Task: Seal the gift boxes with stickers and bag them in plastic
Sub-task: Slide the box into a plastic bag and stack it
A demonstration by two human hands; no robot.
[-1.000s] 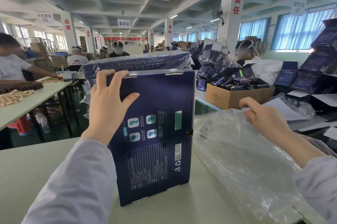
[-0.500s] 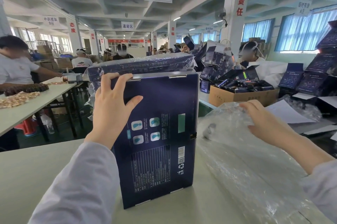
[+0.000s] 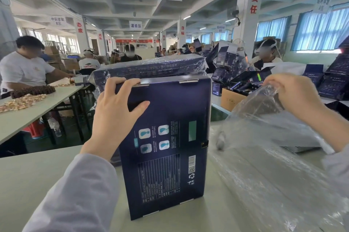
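A dark blue gift box [image 3: 170,146] stands upright on the pale table [image 3: 28,184], its printed back facing me. My left hand [image 3: 117,116] grips its top left edge, fingers over the rim and thumb on the back face. Two silvery stickers [image 3: 188,81] show on the top edge. My right hand [image 3: 294,95] pinches the top of a clear plastic bag [image 3: 264,156] and holds it lifted to the right of the box. Behind the box lies a bagged blue box [image 3: 151,68] wrapped in plastic.
A cardboard carton [image 3: 231,99] of dark items sits at the right rear, with stacked blue boxes [image 3: 334,80] beyond. A second table [image 3: 37,107] at the left holds piles of small pieces, with a seated person [image 3: 24,67]. Other people work further back.
My right hand has raised the plastic bag's top edge higher off the pile. The left hand has shifted slightly on the box's top edge; the box stays upright.
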